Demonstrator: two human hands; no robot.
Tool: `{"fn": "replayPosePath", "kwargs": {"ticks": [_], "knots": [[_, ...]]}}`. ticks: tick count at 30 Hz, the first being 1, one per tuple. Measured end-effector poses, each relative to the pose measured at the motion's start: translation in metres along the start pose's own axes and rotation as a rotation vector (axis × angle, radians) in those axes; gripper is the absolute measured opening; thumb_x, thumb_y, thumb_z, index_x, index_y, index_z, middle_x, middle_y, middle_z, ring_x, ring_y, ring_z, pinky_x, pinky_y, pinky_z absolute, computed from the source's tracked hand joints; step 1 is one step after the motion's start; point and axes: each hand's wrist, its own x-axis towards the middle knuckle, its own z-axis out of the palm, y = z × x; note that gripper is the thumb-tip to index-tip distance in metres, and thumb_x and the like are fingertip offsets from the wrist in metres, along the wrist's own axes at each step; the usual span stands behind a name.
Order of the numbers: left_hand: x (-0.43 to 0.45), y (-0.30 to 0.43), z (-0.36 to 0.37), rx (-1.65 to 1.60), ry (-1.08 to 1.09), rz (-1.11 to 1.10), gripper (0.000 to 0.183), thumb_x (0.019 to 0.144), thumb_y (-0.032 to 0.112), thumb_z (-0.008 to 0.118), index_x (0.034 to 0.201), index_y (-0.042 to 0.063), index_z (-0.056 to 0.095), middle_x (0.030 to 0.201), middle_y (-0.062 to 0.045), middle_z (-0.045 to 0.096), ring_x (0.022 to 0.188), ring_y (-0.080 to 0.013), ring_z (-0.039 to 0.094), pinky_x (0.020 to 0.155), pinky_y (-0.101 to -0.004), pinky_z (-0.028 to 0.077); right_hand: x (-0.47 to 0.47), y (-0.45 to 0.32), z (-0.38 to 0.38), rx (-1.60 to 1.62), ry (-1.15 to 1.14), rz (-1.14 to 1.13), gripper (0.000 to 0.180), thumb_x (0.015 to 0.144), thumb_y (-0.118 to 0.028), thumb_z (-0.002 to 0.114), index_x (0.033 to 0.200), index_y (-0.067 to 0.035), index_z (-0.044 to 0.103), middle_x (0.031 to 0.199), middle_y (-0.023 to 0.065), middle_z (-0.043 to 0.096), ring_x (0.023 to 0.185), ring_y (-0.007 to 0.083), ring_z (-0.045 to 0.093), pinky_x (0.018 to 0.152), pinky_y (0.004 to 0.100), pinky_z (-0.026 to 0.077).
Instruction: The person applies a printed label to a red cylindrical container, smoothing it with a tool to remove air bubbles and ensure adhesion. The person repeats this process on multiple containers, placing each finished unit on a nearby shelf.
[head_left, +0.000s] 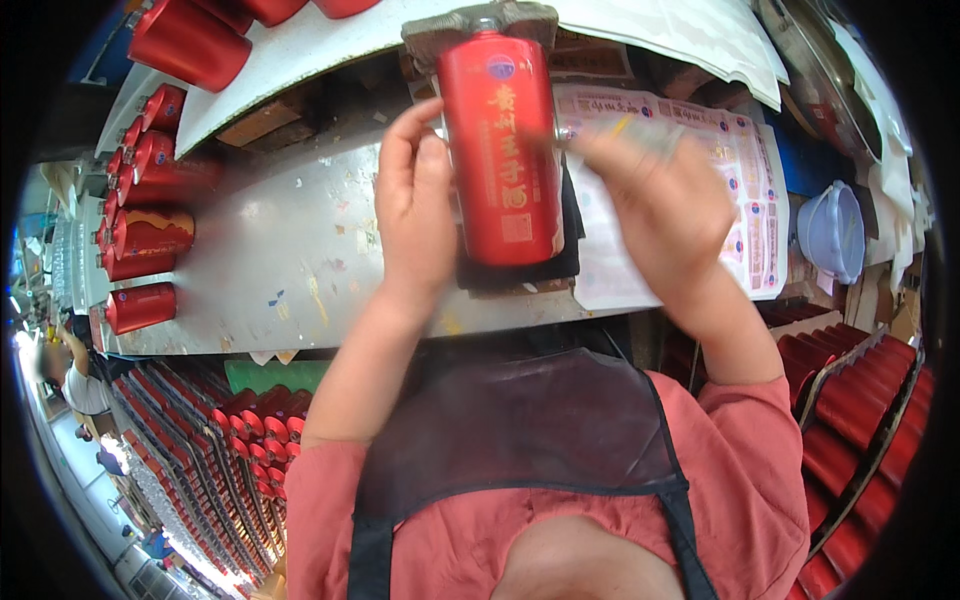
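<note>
A red bottle (501, 172) with gold lettering and a round blue emblem lies before me on a black pad (517, 277). Its clear neck rests in a grey padded support (435, 34) at the far end. My left hand (417, 180) is against the bottle's left side, fingers curled and thumb raised; whether it grips the bottle is unclear. To the right of the bottle, my right hand (660, 195) is blurred by motion, its fingertips near the bottle's edge. A pale, see-through streak with some yellow shows by its knuckles, too blurred to name.
Printed decal sheets (750, 217) lie on the metal table (255, 247) at right, beside a light-blue bucket (831, 232). Several red bottles (142, 307) line the table's left end; others lie on a white raised board (315, 52). Racks of red bottles (855, 405) flank me. A person (82, 386) is far left.
</note>
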Motion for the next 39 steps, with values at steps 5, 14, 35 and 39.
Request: {"fn": "replayPosePath", "kwargs": {"ticks": [5, 14, 35, 39], "knots": [[-0.008, -0.005, -0.001, 0.057, 0.001, -0.010, 0.043, 0.108, 0.019, 0.052, 0.147, 0.003, 0.049, 0.112, -0.001, 0.050, 0.098, -0.0077, 0.048, 0.089, -0.0260, 0.045, 0.033, -0.022, 0.005, 0.073, -0.159, -0.009, 0.031, 0.085, -0.010, 0.076, 0.116, -0.011, 0.075, 0.094, 0.0082, 0.074, 0.074, 0.0247, 0.070, 0.065, 0.0358, 0.055], [0.052, 0.008, 0.001, 0.815, -0.091, 0.604, 0.073, 0.090, 0.031, 0.072, 0.151, 0.003, 0.044, 0.139, -0.022, 0.047, 0.122, -0.0376, 0.051, 0.110, -0.0481, 0.039, 0.035, 0.017, 0.047, 0.162, -0.004, 0.409, 0.030, 0.095, -0.019, 0.074, 0.119, -0.004, 0.070, 0.096, 0.0118, 0.078, 0.083, 0.0160, 0.074, 0.077, 0.0291, 0.057], [0.102, 0.040, 0.011, 1.235, -0.211, 0.745, 0.012, 0.090, 0.017, 0.062, 0.093, 0.007, 0.069, 0.091, -0.006, 0.068, 0.091, -0.0311, 0.067, 0.075, -0.0431, 0.056, 0.004, -0.013, 0.004, 0.373, -0.239, -0.183, 0.038, 0.081, -0.003, 0.080, 0.118, -0.010, 0.075, 0.093, 0.0088, 0.073, 0.077, 0.0233, 0.069, 0.067, 0.0346, 0.056], [0.116, 0.055, 0.008, 1.287, -0.276, 0.579, 0.033, 0.102, 0.035, 0.059, 0.107, 0.008, 0.077, 0.088, -0.011, 0.068, 0.085, -0.0301, 0.068, 0.078, -0.0384, 0.054, 0.032, 0.008, 0.020, 0.094, 0.016, 0.061, 0.042, 0.078, 0.001, 0.079, 0.118, -0.012, 0.074, 0.085, 0.0080, 0.068, 0.070, 0.0274, 0.062, 0.063, 0.0392, 0.052]]}}
